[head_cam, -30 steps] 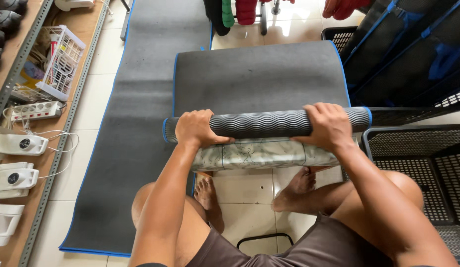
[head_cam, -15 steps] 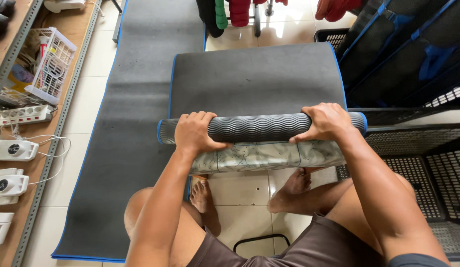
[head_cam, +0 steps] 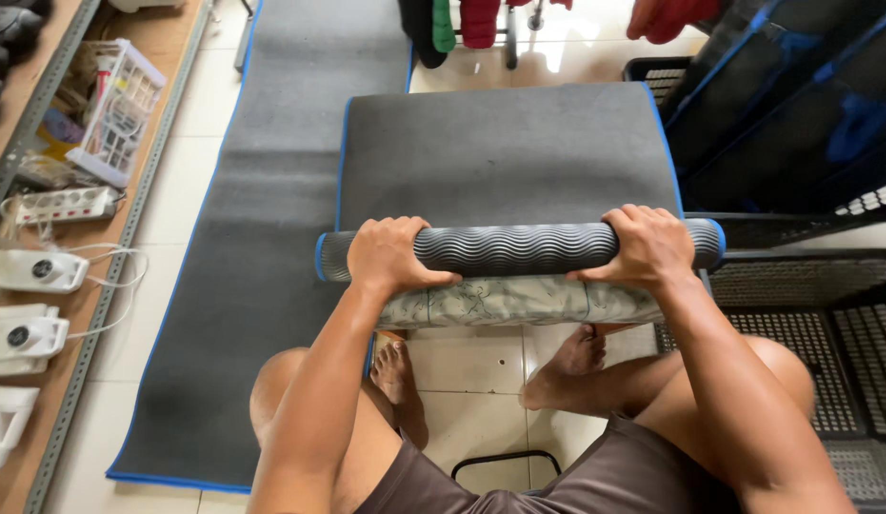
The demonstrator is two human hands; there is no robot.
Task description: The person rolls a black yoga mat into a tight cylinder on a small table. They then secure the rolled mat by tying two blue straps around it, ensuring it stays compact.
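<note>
Both hands are on the roll: the left hand (head_cam: 393,255) clamps over the rolled grey mat (head_cam: 519,249) near its blue-edged left end, fingers curled round it, and the right hand (head_cam: 646,247) grips near the right end the same way. The roll lies across a pale patterned cushion (head_cam: 509,303), with the mat's unrolled grey stretch (head_cam: 505,152) flat beyond it. Left of that, a longer grey mat (head_cam: 262,238) runs along the white tiled floor (head_cam: 476,366). On the wooden shelf (head_cam: 81,314) at far left sit a white basket (head_cam: 114,114), a power strip (head_cam: 67,205) and white irons (head_cam: 29,271). Black wire crates (head_cam: 814,324) stand right.
</note>
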